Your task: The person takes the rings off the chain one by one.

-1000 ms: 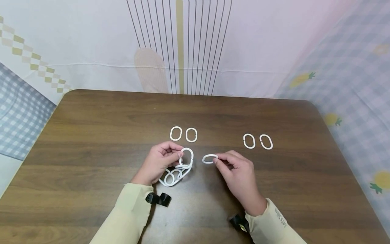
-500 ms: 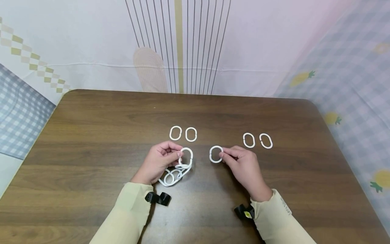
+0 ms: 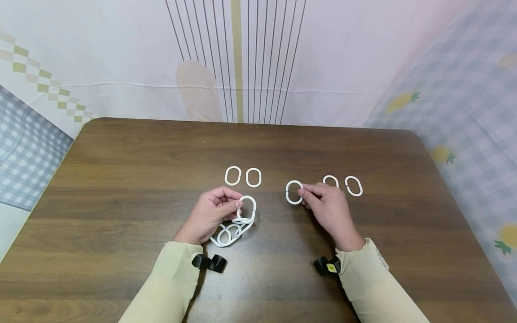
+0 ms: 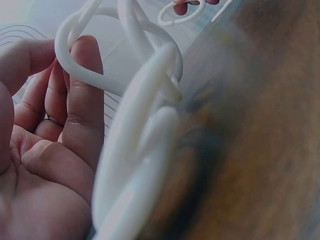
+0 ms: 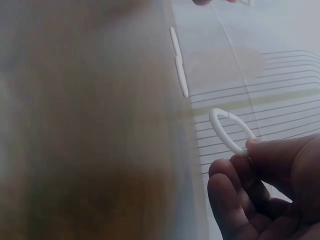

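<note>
My left hand pinches the top link of a short chain of white oval plastic links between thumb and fingers. The rest of the chain hangs in a bunch below, near the wrist; in the left wrist view the chain looms large and partly blurred. To the right, my right hand pinches one loose oval link at its right side, held apart from the chain. The right wrist view shows this link between thumb and forefinger, with the other fingers curled.
Two white links lie side by side beyond the left hand. Another pair lies to the right: one link is partly covered by the right hand, the other link shows fully. The brown wooden table ends at a patterned curtain.
My right hand has moved away from the chain, to the right and farther back, with its link turned from edge-on to face-on. The left hand and chain have stayed put.
</note>
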A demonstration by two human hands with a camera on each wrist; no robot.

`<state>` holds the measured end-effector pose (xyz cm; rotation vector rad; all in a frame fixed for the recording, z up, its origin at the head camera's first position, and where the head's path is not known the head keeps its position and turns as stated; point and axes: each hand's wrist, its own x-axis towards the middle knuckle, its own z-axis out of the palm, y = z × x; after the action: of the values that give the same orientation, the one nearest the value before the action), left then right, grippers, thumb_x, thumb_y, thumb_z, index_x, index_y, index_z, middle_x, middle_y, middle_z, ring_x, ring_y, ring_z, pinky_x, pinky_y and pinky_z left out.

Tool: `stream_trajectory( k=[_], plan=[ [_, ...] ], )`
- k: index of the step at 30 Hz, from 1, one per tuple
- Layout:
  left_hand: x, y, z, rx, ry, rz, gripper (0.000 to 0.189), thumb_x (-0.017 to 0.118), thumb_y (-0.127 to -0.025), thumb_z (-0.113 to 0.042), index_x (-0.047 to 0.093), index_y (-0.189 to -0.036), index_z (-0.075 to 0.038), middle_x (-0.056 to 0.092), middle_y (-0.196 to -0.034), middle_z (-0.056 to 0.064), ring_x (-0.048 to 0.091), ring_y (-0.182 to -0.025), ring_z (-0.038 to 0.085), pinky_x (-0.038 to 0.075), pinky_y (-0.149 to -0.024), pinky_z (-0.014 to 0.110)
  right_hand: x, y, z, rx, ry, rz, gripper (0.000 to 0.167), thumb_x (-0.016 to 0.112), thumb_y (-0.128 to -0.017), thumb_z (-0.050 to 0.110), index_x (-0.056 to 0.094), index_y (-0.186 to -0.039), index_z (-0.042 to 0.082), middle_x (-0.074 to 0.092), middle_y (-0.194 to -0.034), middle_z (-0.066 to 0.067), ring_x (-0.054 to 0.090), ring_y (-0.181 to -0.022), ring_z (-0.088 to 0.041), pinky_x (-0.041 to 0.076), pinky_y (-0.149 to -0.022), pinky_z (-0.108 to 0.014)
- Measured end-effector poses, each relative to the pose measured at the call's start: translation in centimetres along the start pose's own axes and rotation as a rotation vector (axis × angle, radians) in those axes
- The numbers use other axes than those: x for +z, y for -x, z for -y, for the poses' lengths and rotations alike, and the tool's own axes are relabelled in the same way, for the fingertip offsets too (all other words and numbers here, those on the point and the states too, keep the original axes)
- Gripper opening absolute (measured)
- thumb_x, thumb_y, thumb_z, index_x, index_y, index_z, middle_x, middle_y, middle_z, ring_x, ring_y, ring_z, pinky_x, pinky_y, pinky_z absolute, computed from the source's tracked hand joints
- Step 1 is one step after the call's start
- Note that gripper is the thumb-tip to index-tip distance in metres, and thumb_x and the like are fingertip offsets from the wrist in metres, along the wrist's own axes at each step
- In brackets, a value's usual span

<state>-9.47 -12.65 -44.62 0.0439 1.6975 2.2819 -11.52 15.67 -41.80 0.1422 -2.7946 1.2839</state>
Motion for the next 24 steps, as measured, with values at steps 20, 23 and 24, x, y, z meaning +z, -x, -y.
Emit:
stream_trajectory(
  k=[20,23,24],
  plan=[
    [0.0,0.0,-0.1,-0.01,0.004,0.011,0.026,0.064,-0.091,0.01,0.055,-0.112,0.023,0.069,-0.087,0.006,0.065,-0.07,0.009,0.057,-0.063,0.021,-1.0,-1.8,-0.6,0.143,0.003,0.011,0.019,0.07,-0.095,0.016,0.078,-0.105,0.002,0.073,-0.077,-0.007,0.067,-0.065,-0.01,0.053,-0.064,-0.017],
    [0.0,0.0,-0.1,-0.009,0.003,0.014,0.027,0.063,-0.091,0.01,0.054,-0.113,0.023,0.069,-0.087,0.007,0.065,-0.07,0.009,0.057,-0.062,0.021,-1.0,-2.1,-0.7,0.168,-0.001,0.015,0.019,0.07,-0.095,0.018,0.078,-0.104,0.003,0.073,-0.079,-0.007,0.067,-0.066,-0.009,0.054,-0.064,-0.016],
    [0.0,0.0,-0.1,-0.008,0.003,0.014,0.027,0.063,-0.091,0.01,0.053,-0.113,0.024,0.069,-0.087,0.007,0.065,-0.07,0.009,0.057,-0.062,0.021,-1.0,-2.2,-0.7,0.174,-0.003,0.015,0.019,0.07,-0.095,0.018,0.078,-0.104,0.003,0.073,-0.079,-0.007,0.067,-0.066,-0.008,0.054,-0.064,-0.016]
  ],
)
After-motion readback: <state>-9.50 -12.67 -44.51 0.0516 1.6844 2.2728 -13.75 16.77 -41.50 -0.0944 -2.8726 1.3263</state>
